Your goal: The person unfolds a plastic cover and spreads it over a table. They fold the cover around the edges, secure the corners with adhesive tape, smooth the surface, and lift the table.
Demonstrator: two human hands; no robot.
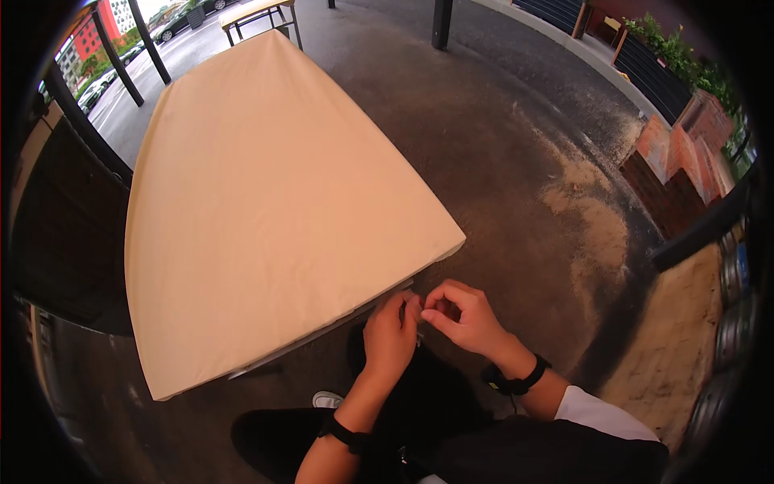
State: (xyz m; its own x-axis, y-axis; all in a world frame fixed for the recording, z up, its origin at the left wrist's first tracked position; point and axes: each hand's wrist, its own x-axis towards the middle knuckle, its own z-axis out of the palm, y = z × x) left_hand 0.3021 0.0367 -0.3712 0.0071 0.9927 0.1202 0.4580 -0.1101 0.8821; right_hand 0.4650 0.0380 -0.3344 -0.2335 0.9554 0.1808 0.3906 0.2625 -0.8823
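Observation:
A long table (266,210) covered with a smooth tan cloth stretches away in front of me. Just off its near right edge, my left hand (391,335) and my right hand (463,316) meet at the fingertips. The fingers of both hands are pinched together. Whatever is between them, if anything, is too small to make out. Dark bands circle both wrists. Under the cloth's near edge, a thin strip of the table's frame shows beside my left hand.
Behind the covered table stands a smaller table (256,11). Dark posts (442,24) rise at the back and left. Brick steps (673,165) and planters (653,77) are at the right. My legs and a white shoe (327,399) are below.

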